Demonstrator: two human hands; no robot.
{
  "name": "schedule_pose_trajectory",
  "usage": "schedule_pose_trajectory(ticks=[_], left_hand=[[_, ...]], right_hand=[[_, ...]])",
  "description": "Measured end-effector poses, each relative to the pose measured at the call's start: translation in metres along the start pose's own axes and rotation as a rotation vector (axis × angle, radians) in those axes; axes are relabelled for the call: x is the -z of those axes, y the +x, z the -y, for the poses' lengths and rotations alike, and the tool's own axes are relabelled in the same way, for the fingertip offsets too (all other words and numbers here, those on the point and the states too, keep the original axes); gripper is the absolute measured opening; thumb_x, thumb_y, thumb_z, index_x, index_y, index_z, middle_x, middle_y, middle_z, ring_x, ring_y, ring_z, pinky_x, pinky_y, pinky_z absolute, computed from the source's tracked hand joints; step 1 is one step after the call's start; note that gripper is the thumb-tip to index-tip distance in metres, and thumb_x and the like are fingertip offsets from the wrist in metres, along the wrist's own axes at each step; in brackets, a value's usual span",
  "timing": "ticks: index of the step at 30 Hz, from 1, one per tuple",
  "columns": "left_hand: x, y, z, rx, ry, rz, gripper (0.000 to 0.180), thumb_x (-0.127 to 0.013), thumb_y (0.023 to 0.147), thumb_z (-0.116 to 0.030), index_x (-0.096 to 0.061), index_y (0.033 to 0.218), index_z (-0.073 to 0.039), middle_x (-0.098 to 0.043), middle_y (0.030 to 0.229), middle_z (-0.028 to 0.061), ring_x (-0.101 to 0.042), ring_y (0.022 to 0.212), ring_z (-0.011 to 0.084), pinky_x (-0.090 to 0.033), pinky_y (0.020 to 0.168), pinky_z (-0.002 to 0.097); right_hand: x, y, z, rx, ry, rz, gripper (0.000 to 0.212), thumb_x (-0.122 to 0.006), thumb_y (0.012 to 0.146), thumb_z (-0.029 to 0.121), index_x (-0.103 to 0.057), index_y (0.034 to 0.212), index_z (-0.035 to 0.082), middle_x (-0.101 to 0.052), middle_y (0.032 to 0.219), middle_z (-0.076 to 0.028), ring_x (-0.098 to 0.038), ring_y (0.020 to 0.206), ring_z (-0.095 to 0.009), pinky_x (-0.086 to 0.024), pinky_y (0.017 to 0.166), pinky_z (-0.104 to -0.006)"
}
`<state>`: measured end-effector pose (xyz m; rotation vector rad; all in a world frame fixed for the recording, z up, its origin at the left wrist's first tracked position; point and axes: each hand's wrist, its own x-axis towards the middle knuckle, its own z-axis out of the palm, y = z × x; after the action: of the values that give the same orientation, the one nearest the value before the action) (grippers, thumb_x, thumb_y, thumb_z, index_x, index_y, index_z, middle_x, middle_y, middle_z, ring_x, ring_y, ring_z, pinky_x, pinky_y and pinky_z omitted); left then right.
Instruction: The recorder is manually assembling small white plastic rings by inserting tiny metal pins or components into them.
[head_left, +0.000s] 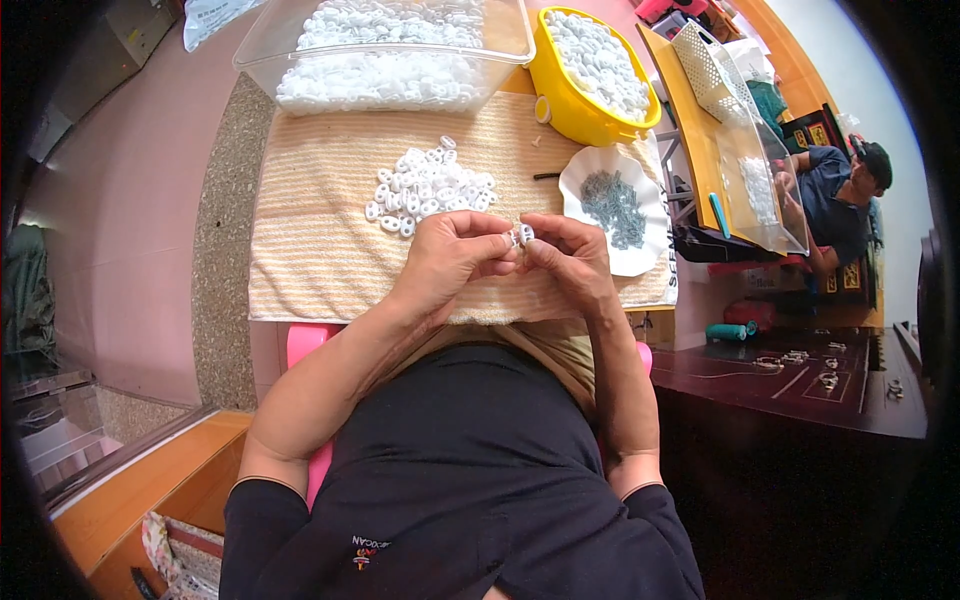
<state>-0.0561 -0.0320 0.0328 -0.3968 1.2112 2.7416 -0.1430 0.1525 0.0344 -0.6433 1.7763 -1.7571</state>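
Over the near part of the striped towel [330,210], my two hands meet fingertip to fingertip. My right hand [575,252] pinches a small white oval plastic piece [527,234] with holes in it. The fingers of my left hand [455,252] are closed on a small whitish part against that piece; its exact shape is too small to make out. Just beyond my left hand lies a loose pile of similar white oval pieces [430,185]. To the right of my right hand, a white scalloped plate [638,255] holds a heap of thin grey pieces [612,208], possibly metal springs.
A clear plastic bin [510,40] full of white pieces stands at the far edge, beside a yellow basket [560,110] of more white pieces. A short black stick [546,177] lies near the plate. At right, another person [840,200] sits by a clear box [785,215].
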Motion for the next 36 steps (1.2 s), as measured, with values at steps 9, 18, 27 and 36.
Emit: schedule_pose_trajectory(ticks=[9,18,27,36], left_hand=[[0.0015,0.0024,0.0037,-0.004,-0.002,0.008,0.018,-0.065,0.087,-0.003,-0.062,0.102,0.005,-0.067,0.092,0.0101,-0.065,0.077,0.0134,-0.057,0.072,0.0249],[0.0021,0.0028,0.0058,-0.002,-0.003,0.017,0.017,-0.066,0.087,-0.003,-0.062,0.101,0.004,-0.067,0.09,0.0101,-0.065,0.076,0.0138,-0.057,0.072,0.0257],[0.0007,0.0028,0.0074,-0.009,-0.004,0.027,0.017,-0.066,0.086,-0.004,-0.062,0.101,0.004,-0.067,0.088,0.01,-0.065,0.076,0.0141,-0.057,0.071,0.0259],[-0.0015,0.0006,0.007,0.018,-0.025,0.021,0.018,-0.067,0.086,-0.005,-0.062,0.1,0.005,-0.067,0.088,0.0097,-0.064,0.076,0.0144,-0.056,0.072,0.0264]], right_hand=[[-0.0024,-0.0004,0.0031,-0.013,-0.003,-0.008,0.032,-0.064,0.089,0.002,-0.059,0.119,-0.006,-0.068,0.095,-0.011,-0.066,0.079,-0.015,-0.056,0.072,-0.0267],[0.0004,-0.0011,-0.0021,-0.014,-0.022,0.025,0.031,-0.064,0.089,0.002,-0.059,0.119,-0.006,-0.068,0.096,-0.011,-0.065,0.082,-0.015,-0.055,0.074,-0.0266],[0.0012,-0.0025,-0.0041,-0.025,0.001,0.024,0.03,-0.064,0.089,0.001,-0.06,0.117,-0.006,-0.068,0.098,-0.011,-0.065,0.082,-0.015,-0.055,0.074,-0.0266],[-0.0013,-0.004,-0.003,-0.029,0.032,0.003,0.029,-0.066,0.088,0.002,-0.062,0.114,-0.007,-0.069,0.099,-0.012,-0.066,0.083,-0.015,-0.056,0.074,-0.0262]])
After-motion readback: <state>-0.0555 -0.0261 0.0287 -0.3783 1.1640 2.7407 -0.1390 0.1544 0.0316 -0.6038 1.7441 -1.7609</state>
